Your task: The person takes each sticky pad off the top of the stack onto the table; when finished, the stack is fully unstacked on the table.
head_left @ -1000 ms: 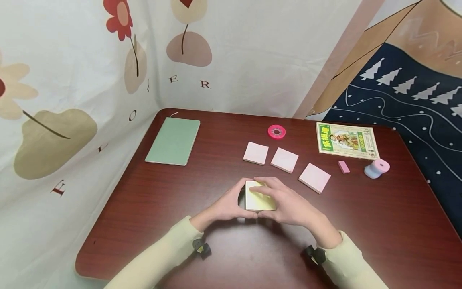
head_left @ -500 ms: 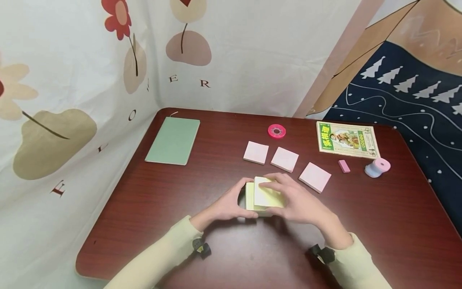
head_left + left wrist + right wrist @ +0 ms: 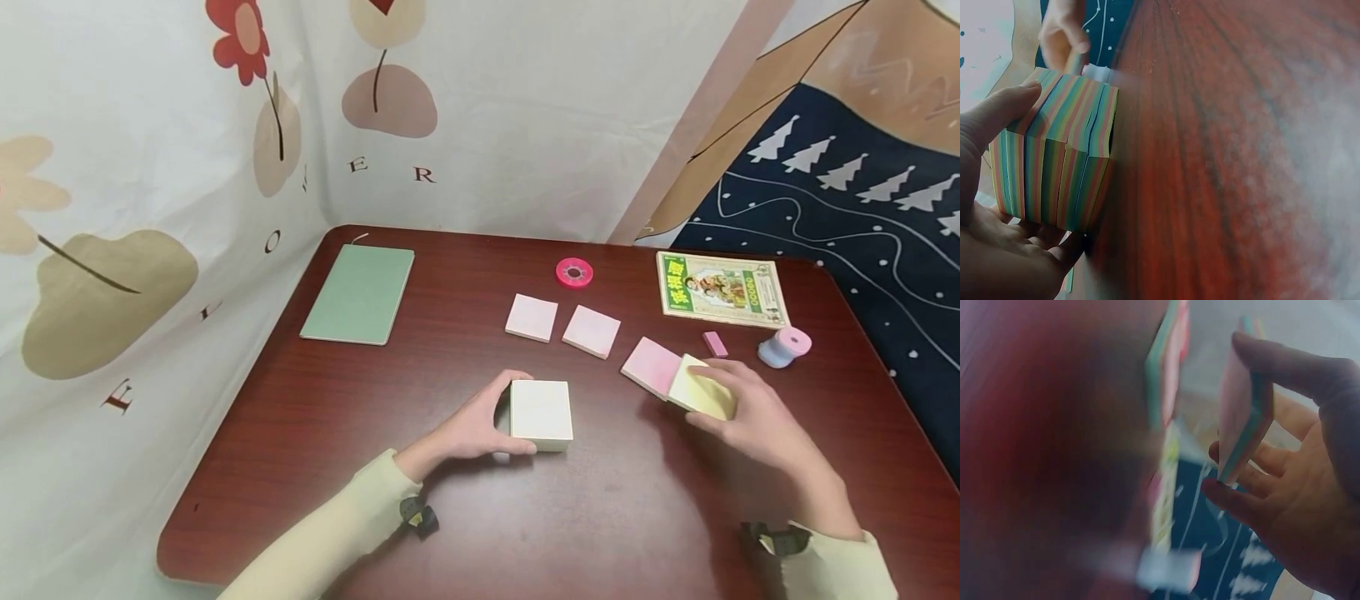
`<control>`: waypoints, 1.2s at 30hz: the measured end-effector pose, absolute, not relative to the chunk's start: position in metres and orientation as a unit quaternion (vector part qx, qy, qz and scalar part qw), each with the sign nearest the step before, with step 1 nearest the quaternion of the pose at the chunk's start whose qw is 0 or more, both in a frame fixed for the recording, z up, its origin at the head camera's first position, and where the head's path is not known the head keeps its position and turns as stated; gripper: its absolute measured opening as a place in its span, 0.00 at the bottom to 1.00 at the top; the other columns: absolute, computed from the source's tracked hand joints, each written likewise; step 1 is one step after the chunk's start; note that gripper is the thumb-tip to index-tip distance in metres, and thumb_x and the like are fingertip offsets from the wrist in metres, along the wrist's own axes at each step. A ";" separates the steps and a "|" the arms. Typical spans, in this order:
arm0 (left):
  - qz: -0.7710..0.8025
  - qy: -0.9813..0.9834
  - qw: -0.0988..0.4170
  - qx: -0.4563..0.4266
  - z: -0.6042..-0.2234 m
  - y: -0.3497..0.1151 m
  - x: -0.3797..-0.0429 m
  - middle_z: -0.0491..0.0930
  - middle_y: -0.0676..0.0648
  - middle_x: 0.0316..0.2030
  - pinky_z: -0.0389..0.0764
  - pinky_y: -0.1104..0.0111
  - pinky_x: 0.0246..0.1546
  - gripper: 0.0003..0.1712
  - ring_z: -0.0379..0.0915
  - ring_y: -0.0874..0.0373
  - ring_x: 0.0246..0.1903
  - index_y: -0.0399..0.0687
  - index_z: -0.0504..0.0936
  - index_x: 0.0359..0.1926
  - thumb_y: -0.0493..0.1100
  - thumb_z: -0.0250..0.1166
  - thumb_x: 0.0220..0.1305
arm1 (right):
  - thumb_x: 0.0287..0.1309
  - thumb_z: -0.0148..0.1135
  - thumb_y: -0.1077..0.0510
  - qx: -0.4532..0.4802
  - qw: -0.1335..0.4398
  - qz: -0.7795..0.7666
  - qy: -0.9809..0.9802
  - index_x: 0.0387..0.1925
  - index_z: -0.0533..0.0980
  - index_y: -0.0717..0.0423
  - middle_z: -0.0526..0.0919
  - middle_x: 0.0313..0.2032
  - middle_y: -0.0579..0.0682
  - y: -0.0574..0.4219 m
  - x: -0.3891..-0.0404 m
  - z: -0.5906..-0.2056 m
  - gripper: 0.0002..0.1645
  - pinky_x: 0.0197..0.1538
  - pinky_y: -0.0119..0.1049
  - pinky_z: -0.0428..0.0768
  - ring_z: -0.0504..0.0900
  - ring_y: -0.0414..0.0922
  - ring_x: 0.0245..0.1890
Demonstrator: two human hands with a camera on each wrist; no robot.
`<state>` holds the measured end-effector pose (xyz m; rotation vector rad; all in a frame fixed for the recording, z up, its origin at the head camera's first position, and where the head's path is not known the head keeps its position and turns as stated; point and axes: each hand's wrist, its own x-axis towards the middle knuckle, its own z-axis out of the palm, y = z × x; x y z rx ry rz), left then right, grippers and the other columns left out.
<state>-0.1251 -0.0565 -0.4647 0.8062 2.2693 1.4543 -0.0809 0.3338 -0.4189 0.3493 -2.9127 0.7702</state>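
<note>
My left hand [image 3: 476, 427] grips a squarish stack of sticky note pads [image 3: 542, 410] that rests on the table, pale yellow on top. In the left wrist view the thumb and fingers clasp this stack [image 3: 1063, 159], whose sides show coloured stripes. To the right, my right hand [image 3: 765, 425] pinches one sticky note pad [image 3: 681, 387], yellow above. The right wrist view shows the pad's underside [image 3: 1235, 415] pink. It hangs above the table, partly overlapping the rightmost pink pad [image 3: 647, 365] in the head view. Two more pink-topped pads, one in the middle [image 3: 592, 332] and one left [image 3: 532, 317], lie beyond.
On the dark red table [image 3: 337, 400] lie a green notebook [image 3: 358, 293] at the back left and a pink ring-shaped roll [image 3: 574, 272]. A picture booklet [image 3: 722, 289], a small pink block [image 3: 716, 344] and a pink-and-blue spool-like thing [image 3: 783, 347] are at the right.
My right hand has lifted the top pad off the stack and carried it right, close to the rightmost pink pad. My left hand has stayed in place around the stack.
</note>
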 end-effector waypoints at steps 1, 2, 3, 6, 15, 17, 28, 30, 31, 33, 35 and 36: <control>0.511 0.795 0.162 0.284 -0.464 -0.056 -0.125 0.74 0.54 0.51 0.69 0.56 0.55 0.49 0.69 0.56 0.50 0.57 0.64 0.64 0.49 0.81 0.42 | 0.41 0.81 0.56 0.102 0.046 0.250 -0.962 0.57 0.76 0.60 0.72 0.56 0.63 0.342 -0.080 -0.422 0.39 0.43 0.46 0.67 0.71 0.58 0.48; 0.511 0.795 0.163 0.283 -0.464 -0.056 -0.125 0.74 0.54 0.51 0.69 0.57 0.54 0.49 0.69 0.56 0.50 0.57 0.64 0.64 0.49 0.81 0.42 | 0.40 0.81 0.56 0.089 0.037 0.246 -0.964 0.57 0.75 0.61 0.72 0.56 0.64 0.349 -0.079 -0.424 0.39 0.42 0.47 0.68 0.71 0.58 0.48; 0.512 0.795 0.163 0.282 -0.464 -0.056 -0.125 0.74 0.54 0.50 0.69 0.57 0.54 0.49 0.69 0.56 0.50 0.57 0.64 0.64 0.49 0.81 0.42 | 0.41 0.81 0.55 0.078 0.024 0.243 -0.966 0.57 0.75 0.62 0.71 0.56 0.65 0.356 -0.078 -0.426 0.40 0.42 0.49 0.68 0.70 0.58 0.47; 0.514 0.794 0.166 0.280 -0.464 -0.056 -0.125 0.74 0.54 0.50 0.69 0.57 0.54 0.49 0.69 0.56 0.50 0.57 0.64 0.64 0.48 0.82 0.42 | 0.42 0.80 0.53 0.053 -0.007 0.237 -0.970 0.58 0.73 0.64 0.71 0.56 0.67 0.368 -0.078 -0.432 0.42 0.43 0.52 0.68 0.70 0.59 0.47; 0.524 0.785 0.170 0.284 -0.464 -0.056 -0.126 0.74 0.53 0.50 0.68 0.56 0.55 0.49 0.69 0.56 0.50 0.56 0.64 0.64 0.48 0.82 0.42 | 0.45 0.78 0.53 0.038 -0.049 0.234 -0.970 0.60 0.71 0.66 0.68 0.57 0.71 0.375 -0.081 -0.440 0.42 0.47 0.60 0.67 0.68 0.63 0.50; 0.524 0.785 0.171 0.283 -0.463 -0.056 -0.125 0.74 0.53 0.50 0.69 0.57 0.55 0.49 0.69 0.56 0.50 0.56 0.64 0.64 0.47 0.82 0.42 | 0.46 0.77 0.53 0.039 -0.056 0.232 -0.970 0.61 0.71 0.65 0.67 0.58 0.71 0.375 -0.082 -0.440 0.42 0.48 0.61 0.67 0.67 0.64 0.51; 0.524 0.785 0.170 0.284 -0.464 -0.056 -0.125 0.74 0.53 0.50 0.68 0.57 0.55 0.49 0.69 0.56 0.50 0.56 0.64 0.64 0.48 0.81 0.42 | 0.47 0.75 0.57 0.064 -0.062 0.221 -0.971 0.61 0.70 0.66 0.65 0.59 0.74 0.372 -0.081 -0.440 0.40 0.51 0.67 0.65 0.63 0.69 0.55; 0.523 0.785 0.170 0.284 -0.464 -0.057 -0.125 0.74 0.54 0.50 0.68 0.57 0.55 0.49 0.69 0.56 0.50 0.57 0.64 0.64 0.47 0.81 0.42 | 0.48 0.75 0.55 0.064 -0.068 0.220 -0.971 0.61 0.70 0.66 0.64 0.59 0.75 0.372 -0.081 -0.438 0.41 0.51 0.68 0.65 0.62 0.70 0.55; 0.523 0.786 0.170 0.284 -0.464 -0.057 -0.125 0.74 0.54 0.50 0.68 0.57 0.55 0.49 0.69 0.56 0.50 0.57 0.64 0.64 0.47 0.81 0.42 | 0.48 0.75 0.55 0.063 -0.071 0.218 -0.971 0.62 0.70 0.66 0.63 0.60 0.75 0.371 -0.081 -0.437 0.41 0.51 0.68 0.65 0.61 0.70 0.56; 0.521 0.786 0.170 0.284 -0.464 -0.057 -0.125 0.74 0.54 0.50 0.68 0.57 0.55 0.49 0.69 0.56 0.50 0.57 0.64 0.64 0.48 0.81 0.42 | 0.49 0.75 0.52 0.062 -0.076 0.214 -0.972 0.62 0.69 0.66 0.62 0.61 0.75 0.371 -0.081 -0.434 0.42 0.50 0.68 0.66 0.60 0.71 0.56; 0.520 0.787 0.170 0.285 -0.464 -0.057 -0.125 0.74 0.54 0.50 0.68 0.57 0.55 0.50 0.69 0.57 0.50 0.57 0.64 0.64 0.48 0.82 0.42 | 0.51 0.74 0.50 0.060 -0.077 0.211 -0.973 0.63 0.69 0.66 0.60 0.62 0.75 0.369 -0.081 -0.430 0.43 0.50 0.69 0.66 0.59 0.71 0.57; 0.519 0.788 0.170 0.285 -0.464 -0.057 -0.125 0.74 0.54 0.51 0.68 0.57 0.55 0.50 0.69 0.57 0.50 0.57 0.64 0.64 0.48 0.82 0.42 | 0.52 0.73 0.49 0.060 -0.073 0.210 -0.973 0.63 0.69 0.66 0.60 0.62 0.74 0.367 -0.081 -0.427 0.42 0.50 0.70 0.67 0.59 0.70 0.58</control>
